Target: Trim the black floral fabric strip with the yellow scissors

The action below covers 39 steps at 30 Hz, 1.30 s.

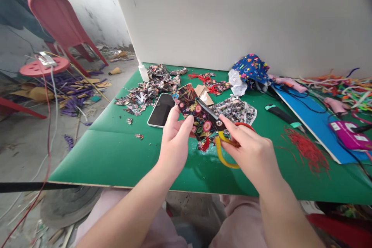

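Observation:
My left hand (177,137) is closed on a piece of dark flowered fabric (195,114), its thumb lying across the front. In my right hand (250,145) is a pair of scissors (220,124) with yellow and red handles. The blades lie along the fabric's upper right edge; whether they are cutting into it I cannot tell. A small red tassel (205,144) shows just under the fabric. Behind my left hand a smartphone (161,110) lies flat on the green table. Patterned fabric scraps (236,109) spread out beyond the scissors.
Crumpled scraps (142,93) and a white glue bottle (143,71) stand at the table's (95,159) back left. To the right are a utility knife (281,116), red threads (306,149), a blue board (308,124), pink glue guns (290,84) and cables. A red chair (55,19) is at left.

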Motion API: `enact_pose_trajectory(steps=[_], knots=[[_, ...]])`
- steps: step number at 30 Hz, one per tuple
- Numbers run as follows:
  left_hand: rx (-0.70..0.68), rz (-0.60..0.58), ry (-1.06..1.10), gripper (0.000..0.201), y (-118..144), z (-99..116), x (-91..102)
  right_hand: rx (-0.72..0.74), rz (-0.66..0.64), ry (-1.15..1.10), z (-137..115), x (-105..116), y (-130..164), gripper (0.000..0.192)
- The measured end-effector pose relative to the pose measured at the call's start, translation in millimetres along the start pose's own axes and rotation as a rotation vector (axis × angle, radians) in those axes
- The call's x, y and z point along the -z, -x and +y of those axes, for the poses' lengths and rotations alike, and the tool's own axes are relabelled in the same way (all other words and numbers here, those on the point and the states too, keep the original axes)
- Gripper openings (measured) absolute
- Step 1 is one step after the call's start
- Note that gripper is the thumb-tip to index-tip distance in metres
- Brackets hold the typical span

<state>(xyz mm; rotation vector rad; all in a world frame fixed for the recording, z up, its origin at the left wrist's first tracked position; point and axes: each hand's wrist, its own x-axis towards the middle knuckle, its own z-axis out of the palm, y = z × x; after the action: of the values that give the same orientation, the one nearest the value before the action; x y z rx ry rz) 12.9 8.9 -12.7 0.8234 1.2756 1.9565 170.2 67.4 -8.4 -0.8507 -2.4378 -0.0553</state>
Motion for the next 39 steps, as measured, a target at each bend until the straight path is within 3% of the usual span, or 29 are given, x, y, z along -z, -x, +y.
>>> enact_pose_trajectory(steps=[3, 8, 13, 16, 18, 21, 23, 25, 26, 27, 28, 29, 30, 31, 32, 33, 35, 39], knots=[[0.009, -0.006, 0.011, 0.032, -0.6, -0.6, 0.2, -0.047, -0.025, -0.119, 3.0, 1.3, -2.1, 0.048], [0.036, -0.076, 0.028, 0.034, -6.9, -0.7, 7.8, -0.201, 0.039, -0.399, 12.8, 1.6, -4.4, 0.054], [0.192, -0.343, -0.276, 0.033, -15.0, 2.9, 24.8, -0.45, 0.115, -0.921, 19.5, -4.7, -7.1, 0.023], [0.207, -0.531, -0.452, 0.032, -18.1, 4.6, 29.2, -0.529, -0.003, -1.079, 18.0, -8.8, -9.4, 0.022], [0.176, -0.587, -0.494, 0.03, -20.6, 3.7, 29.1, -0.572, -0.09, -1.124, 15.7, -11.3, -10.3, 0.023], [0.13, -0.487, -0.476, 0.03, -25.0, 0.3, 28.8, -0.629, -0.053, -1.182, 14.2, -15.4, -10.9, 0.023], [0.038, -0.253, -0.444, 0.029, -26.0, 0.4, 30.4, -0.68, 0.038, -1.241, 16.3, -18.4, -11.5, 0.024], [-0.171, 0.027, -0.445, 0.022, -23.2, 5.1, 33.1, -0.735, 0.138, -1.287, 20.3, -20.8, -12.7, 0.024], [-0.303, 0.112, -0.466, 0.021, -20.4, 8.8, 34.3, -0.757, 0.183, -1.297, 22.5, -21.7, -13.4, 0.024], [-0.413, 0.112, -0.498, 0.026, -17.0, 12.7, 34.8, -0.775, 0.225, -1.302, 24.6, -22.3, -14.1, 0.024], [-0.457, -0.036, -0.544, 0.033, -13.4, 15.9, 34.6, -0.791, 0.257, -1.308, 26.4, -22.6, -14.9, 0.024], [-0.411, -0.305, -0.576, 0.035, -10.1, 17.4, 33.3, -0.806, 0.28, -1.314, 27.6, -22.7, -15.6, 0.025], [-0.267, -0.571, -0.659, 0.03, -7.3, 16.7, 30.8, -0.818, 0.292, -1.322, 28.1, -22.5, -16.2, 0.025], [-0.126, -0.719, -0.713, 0.023, -5.2, 13.3, 27.3, -0.825, 0.292, -1.329, 28.0, -22.2, -16.7, 0.025], [-0.009, -0.784, -0.735, 0.02, -3.8, 7.5, 22.9, -0.826, 0.282, -1.335, 27.2, -22.0, -17.1, 0.024], [0.076, -0.758, -0.708, 0.025, -3.1, -0.1, 18.2, -0.825, 0.268, -1.342, 25.9, -21.9, -17.2, 0.024], [0.146, -0.599, -0.5, 0.042, -3.0, -16.8, 9.1, -0.82, 0.224, -1.362, 22.6, -22.2, -16.8, 0.023], [0.121, -0.439, 0.005, 0.054, -5.2, -35.6, 1.0, -0.813, 0.113, -1.396, 15.6, -24.3, -14.4, 0.024]])
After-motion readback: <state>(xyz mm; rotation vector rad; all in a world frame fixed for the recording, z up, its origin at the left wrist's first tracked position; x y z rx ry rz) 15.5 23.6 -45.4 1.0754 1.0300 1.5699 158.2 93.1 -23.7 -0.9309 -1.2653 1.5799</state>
